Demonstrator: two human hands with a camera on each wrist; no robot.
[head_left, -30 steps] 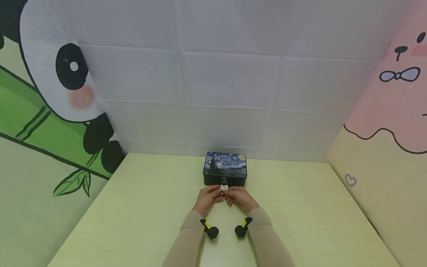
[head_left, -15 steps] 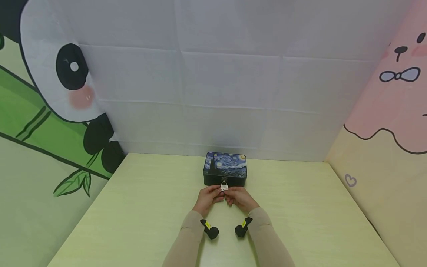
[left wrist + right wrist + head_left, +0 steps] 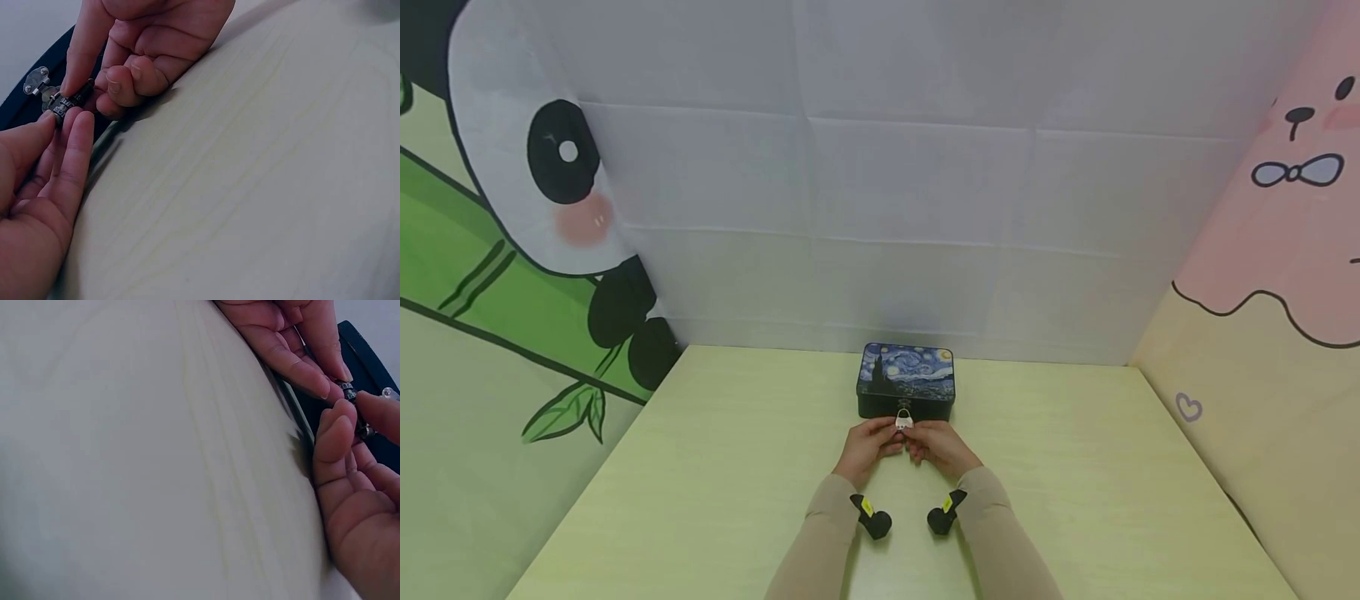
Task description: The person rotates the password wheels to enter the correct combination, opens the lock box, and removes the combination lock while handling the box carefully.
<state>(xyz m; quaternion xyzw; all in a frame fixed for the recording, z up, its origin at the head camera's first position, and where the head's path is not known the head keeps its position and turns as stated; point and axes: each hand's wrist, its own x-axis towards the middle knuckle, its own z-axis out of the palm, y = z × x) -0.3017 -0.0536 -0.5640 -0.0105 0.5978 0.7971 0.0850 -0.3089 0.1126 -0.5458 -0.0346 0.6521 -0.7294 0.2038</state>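
A small silver combination padlock (image 3: 904,422) hangs by its shackle from the front clasp of a dark tin box (image 3: 910,372) with a starry-night picture on its lid. My left hand (image 3: 863,448) pinches the padlock's left side between thumb and fingers. From the other side, my right hand (image 3: 944,446) pinches it too, its fingertips close to the number dials. Up close in the left wrist view, the padlock's dial face (image 3: 62,107) shows between both thumbs, beside the metal clasp (image 3: 37,81). Fingers partly cover the padlock (image 3: 349,394) in the right wrist view.
The box stands on a pale wooden table (image 3: 737,467), near its back edge and a white wall covering (image 3: 917,183). Painted side walls (image 3: 1247,400) flank the table. A black wrist device (image 3: 875,518) sits at each sleeve cuff.
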